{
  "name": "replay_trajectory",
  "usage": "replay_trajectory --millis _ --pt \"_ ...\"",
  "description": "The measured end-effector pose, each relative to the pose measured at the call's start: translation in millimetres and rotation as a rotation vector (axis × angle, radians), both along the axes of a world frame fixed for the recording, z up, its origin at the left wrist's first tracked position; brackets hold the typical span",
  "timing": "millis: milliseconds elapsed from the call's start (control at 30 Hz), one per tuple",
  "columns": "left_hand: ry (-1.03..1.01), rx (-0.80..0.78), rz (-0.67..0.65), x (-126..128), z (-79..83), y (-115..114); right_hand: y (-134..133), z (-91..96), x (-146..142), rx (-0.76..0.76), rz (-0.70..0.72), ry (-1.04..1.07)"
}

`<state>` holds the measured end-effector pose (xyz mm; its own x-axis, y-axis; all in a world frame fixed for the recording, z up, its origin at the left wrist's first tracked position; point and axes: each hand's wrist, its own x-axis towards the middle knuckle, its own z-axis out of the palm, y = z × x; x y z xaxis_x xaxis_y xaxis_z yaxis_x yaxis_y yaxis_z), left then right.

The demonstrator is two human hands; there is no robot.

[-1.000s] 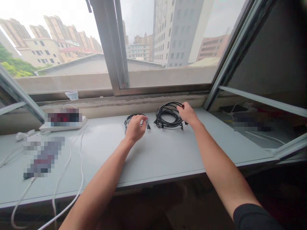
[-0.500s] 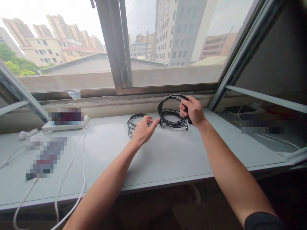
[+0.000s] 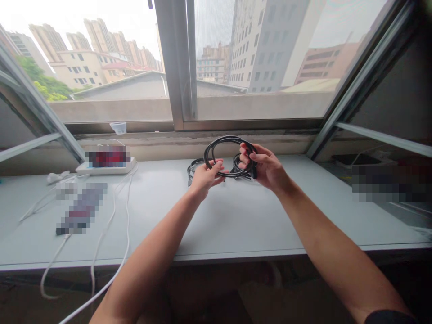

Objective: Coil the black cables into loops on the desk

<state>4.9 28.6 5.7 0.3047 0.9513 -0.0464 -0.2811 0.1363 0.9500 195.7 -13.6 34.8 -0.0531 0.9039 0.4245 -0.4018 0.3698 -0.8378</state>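
Observation:
A coiled black cable (image 3: pixel 225 137) is held up above the tabletop between both hands. My right hand (image 3: pixel 266 164) closes round the right side of the loop, its thumb pressed over the strands. At the loop's lower left, my left hand (image 3: pixel 205 177) pinches the strands between thumb and fingers. Behind my left hand lies another black cable coil (image 3: pixel 193 165) on the table, partly covered by the hand. A further black coil (image 3: pixel 237 162) rests behind the held loop and my right hand, mostly hidden.
The pale table (image 3: pixel 236 225) runs under a window. At left stand a white power strip (image 3: pixel 111 168), white cords (image 3: pixel 127 216) and a blurred-out dark object (image 3: pixel 83 209). A clear plastic cup (image 3: pixel 118 128) sits by the sill. A metal frame (image 3: pixel 388 137) borders the right.
My right hand has brought the cable coil leftward and nearer, off the other coil. My left hand, empty before, has closed on its left side. The view has shifted slightly left.

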Motion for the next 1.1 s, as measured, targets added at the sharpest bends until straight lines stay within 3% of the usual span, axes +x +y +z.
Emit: replay_trajectory --millis 100,367,467,600,800,867,967,1033,1100 --pt "0.036 0.0 -0.04 -4.6 0.9 0.9 2.5 -4.1 1.3 -0.062 0.057 -0.03" --pt "-0.054 0.062 -0.143 -3.9 0.4 5.9 24.0 -24.8 -12.5 -0.144 -0.247 -0.013" --pt "-0.068 0.114 -0.222 -5.7 1.0 6.6 28.2 -27.3 -8.6 -0.239 -0.231 -0.046" --pt "0.071 0.237 -0.31 -11.0 5.0 2.8 27.1 -26.6 -3.3 -0.293 -0.253 -0.087" --pt "0.261 0.374 -0.377 -15.9 13.6 0.0 24.2 -27.8 -8.6 -0.18 -0.563 -0.267" --pt "0.321 0.414 -0.26 -17.6 13.9 4.8 23.8 -27.7 -9.1 -0.155 -0.583 -0.333" --pt "0.417 0.525 0.092 -24.1 9.8 17.0 22.5 -26.5 -7.2 -0.158 -0.54 -0.413" --pt "0.491 0.679 0.262 -31.7 5.0 26.3 20.3 -24.7 -5.4 -0.199 -0.45 -0.453" --pt "0.548 0.831 0.32 -40.3 0.0 35.3 16.9 -21.9 -3.7 -0.237 -0.296 -0.462"
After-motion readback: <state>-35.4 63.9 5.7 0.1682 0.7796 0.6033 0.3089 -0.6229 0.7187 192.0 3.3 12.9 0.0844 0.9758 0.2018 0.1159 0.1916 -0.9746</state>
